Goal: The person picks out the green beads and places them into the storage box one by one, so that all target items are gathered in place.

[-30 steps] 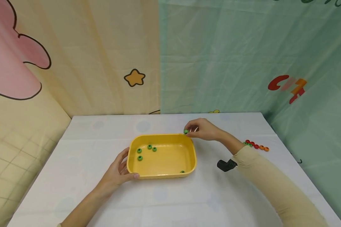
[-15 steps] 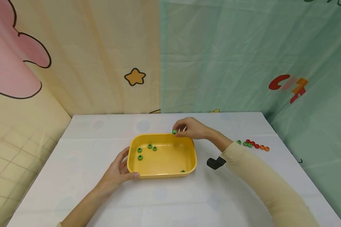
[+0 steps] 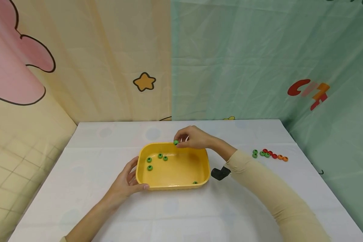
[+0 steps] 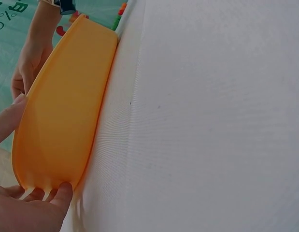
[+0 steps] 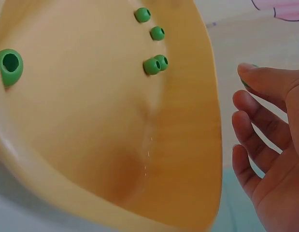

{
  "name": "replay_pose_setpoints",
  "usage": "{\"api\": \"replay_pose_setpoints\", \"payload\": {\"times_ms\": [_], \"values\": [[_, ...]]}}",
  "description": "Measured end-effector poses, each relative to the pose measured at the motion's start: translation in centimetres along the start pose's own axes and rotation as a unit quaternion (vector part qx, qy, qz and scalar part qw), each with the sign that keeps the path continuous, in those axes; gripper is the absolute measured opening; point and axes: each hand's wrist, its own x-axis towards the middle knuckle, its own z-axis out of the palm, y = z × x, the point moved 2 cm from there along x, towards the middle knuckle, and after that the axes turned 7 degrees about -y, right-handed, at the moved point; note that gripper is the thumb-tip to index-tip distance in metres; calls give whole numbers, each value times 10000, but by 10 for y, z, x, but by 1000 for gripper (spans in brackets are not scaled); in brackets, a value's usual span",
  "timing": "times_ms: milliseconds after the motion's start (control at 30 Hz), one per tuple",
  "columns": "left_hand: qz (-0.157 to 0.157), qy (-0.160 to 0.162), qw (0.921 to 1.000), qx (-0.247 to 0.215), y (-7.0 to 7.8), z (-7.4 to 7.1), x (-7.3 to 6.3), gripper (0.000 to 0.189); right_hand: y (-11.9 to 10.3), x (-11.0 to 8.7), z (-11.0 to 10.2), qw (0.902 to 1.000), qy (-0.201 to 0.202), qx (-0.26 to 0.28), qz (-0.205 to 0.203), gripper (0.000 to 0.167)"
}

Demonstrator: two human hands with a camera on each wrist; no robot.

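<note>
A yellow plastic tray (image 3: 172,174) sits on the table with several green beads (image 3: 150,167) inside, most toward its left end. One green bead (image 5: 11,63) lies by the near right corner, partly hidden by the wall in the head view. My left hand (image 3: 125,179) grips the tray's left end, thumb at the near rim and fingers round the side. Over the far rim, my right hand (image 3: 195,137) pinches another green bead (image 3: 176,142) between thumb and fingertip. In the right wrist view the thumb covers most of that bead.
Right of the tray lies a loose group of green beads (image 3: 255,155), red beads (image 3: 274,156) and orange beads (image 3: 280,157). A black device (image 3: 220,173) is strapped at my right wrist. Printed cloth (image 3: 230,60) hangs behind the white table (image 3: 181,215).
My right hand has moved left along the tray's far rim with the green bead. More green beads at the right have come out from behind the arm. My left hand stays put.
</note>
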Motion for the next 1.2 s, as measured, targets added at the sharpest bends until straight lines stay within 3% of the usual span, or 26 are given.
{"api": "replay_pose_setpoints", "payload": {"times_ms": [233, 467, 967, 1200], "values": [[0, 2, 10000, 5, 0, 0, 0, 111, -2, 8, 3, 10000, -18, -7, -32, 10], [6, -19, 10000, -1, 1, 0, 0, 112, -3, 8, 2, 9999, -16, -115, 16, 21], [-23, 42, 10000, -16, -1, 1, 0, 112, 13, -17, -8, 9992, 309, -114, 221, 15], [-60, 43, 10000, -42, 1, 1, 0, 112, 21, -31, -12, 9985, 378, -9, 408, 20]]}}
